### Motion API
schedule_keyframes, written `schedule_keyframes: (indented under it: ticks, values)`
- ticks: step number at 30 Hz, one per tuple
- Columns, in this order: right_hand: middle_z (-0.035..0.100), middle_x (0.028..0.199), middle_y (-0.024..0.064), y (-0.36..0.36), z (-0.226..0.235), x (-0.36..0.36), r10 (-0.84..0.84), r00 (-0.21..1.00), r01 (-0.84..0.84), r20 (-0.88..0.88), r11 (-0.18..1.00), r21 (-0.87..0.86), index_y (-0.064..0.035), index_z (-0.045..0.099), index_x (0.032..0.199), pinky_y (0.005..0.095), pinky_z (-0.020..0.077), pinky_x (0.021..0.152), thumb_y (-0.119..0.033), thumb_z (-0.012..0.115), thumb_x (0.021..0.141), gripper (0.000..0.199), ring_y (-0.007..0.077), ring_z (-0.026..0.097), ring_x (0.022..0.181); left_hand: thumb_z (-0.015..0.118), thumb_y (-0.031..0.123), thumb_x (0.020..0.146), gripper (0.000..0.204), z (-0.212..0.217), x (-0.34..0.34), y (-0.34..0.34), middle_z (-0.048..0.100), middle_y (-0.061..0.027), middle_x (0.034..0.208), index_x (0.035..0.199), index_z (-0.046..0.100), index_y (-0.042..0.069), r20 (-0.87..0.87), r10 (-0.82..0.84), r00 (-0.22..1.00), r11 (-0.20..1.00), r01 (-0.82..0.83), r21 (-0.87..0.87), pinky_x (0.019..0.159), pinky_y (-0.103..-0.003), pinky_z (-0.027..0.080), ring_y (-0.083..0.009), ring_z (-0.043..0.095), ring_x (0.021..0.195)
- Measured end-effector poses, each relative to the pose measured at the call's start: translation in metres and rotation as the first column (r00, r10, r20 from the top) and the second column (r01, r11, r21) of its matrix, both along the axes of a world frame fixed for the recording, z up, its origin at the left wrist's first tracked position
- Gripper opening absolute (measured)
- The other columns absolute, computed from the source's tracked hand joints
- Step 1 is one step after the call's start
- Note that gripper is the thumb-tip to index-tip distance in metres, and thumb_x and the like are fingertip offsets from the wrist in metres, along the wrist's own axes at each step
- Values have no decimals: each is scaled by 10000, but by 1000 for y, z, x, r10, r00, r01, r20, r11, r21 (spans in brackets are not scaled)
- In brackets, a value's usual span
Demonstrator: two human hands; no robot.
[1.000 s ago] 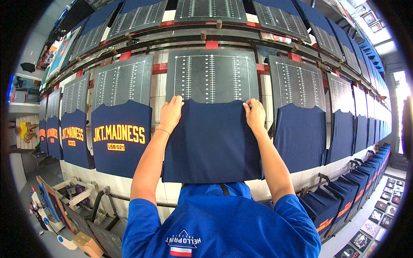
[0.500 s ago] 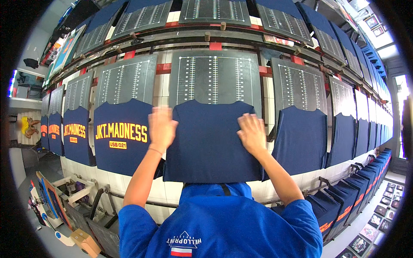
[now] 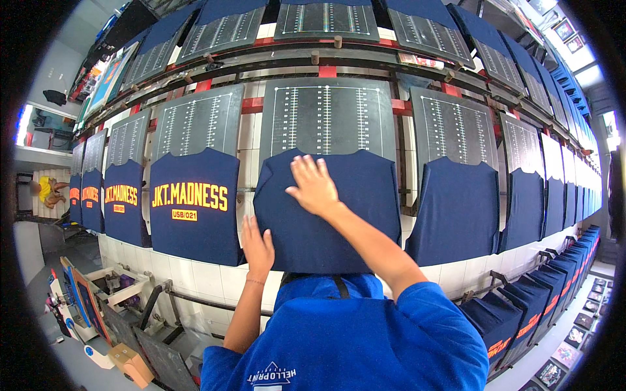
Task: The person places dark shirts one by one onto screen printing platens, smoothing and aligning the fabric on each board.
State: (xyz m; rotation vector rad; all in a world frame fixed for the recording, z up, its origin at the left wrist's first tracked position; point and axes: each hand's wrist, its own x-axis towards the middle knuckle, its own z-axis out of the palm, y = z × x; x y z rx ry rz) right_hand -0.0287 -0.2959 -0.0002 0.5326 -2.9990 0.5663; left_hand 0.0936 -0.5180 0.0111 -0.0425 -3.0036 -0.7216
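Note:
A plain navy T-shirt lies over a dark printing board straight in front of me. The board's upper part, with white ruler markings, sticks out past the shirt's neckline. My right hand rests flat on the shirt's upper middle, just below the neckline, fingers stretched out. Beside the shirt's lower left edge is my left hand, its fingers straight and pointing away from me. It holds nothing, and whether it touches the cloth I cannot tell.
Left of me a navy shirt with orange lettering covers the neighbouring board; a plain navy shirt is on the right one. More boards run along both sides and a far row. Folded-over shirts hang at lower right.
My right hand has moved left and away from me, from the shirt's right edge to its upper middle. My left hand has come down along the left edge toward me.

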Motion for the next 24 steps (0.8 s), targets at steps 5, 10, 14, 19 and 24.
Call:
schedule_keyframes:
  ticks: [5,10,14,19,24]
  values:
    - [336,1539,291,158,12,27,-623,783,604,-4,758,245,101,340,1459,569,221,1176,-469,536,970,776,445,277,1456,537,194,1016,437,-32,64,-66,624,-265,1211,1342,494,-93,284,218,934,867,-319,383,956,-393,491,-347,637,1088]
    - [337,1513,343,209,26,113,-615,779,624,118,746,-231,110,286,1483,445,289,1175,-356,516,1022,695,437,342,1425,540,196,1014,276,-29,81,-72,665,-200,918,1054,617,-65,430,219,876,832,-398,387,783,-364,489,-286,623,826]
    - [618,1235,302,203,7,199,-529,626,772,574,524,-360,90,413,1411,397,460,1002,-376,623,965,678,375,614,1177,535,175,1008,237,-21,83,-71,612,-228,849,969,570,-56,329,244,912,886,-348,307,726,-416,468,-322,592,764]
    - [694,770,182,211,8,264,-545,327,896,772,439,-69,33,685,898,429,519,721,-299,663,919,334,286,698,776,517,161,1010,227,-20,88,-70,594,-252,836,939,538,-54,224,279,934,909,-331,252,728,-449,465,-407,588,775]
    - [668,805,181,216,4,267,-652,520,778,552,628,8,11,653,961,442,528,702,-223,621,943,236,349,667,774,540,140,983,191,-20,87,-68,608,-261,883,958,556,-49,241,322,916,910,-369,189,756,-475,467,-436,600,841]
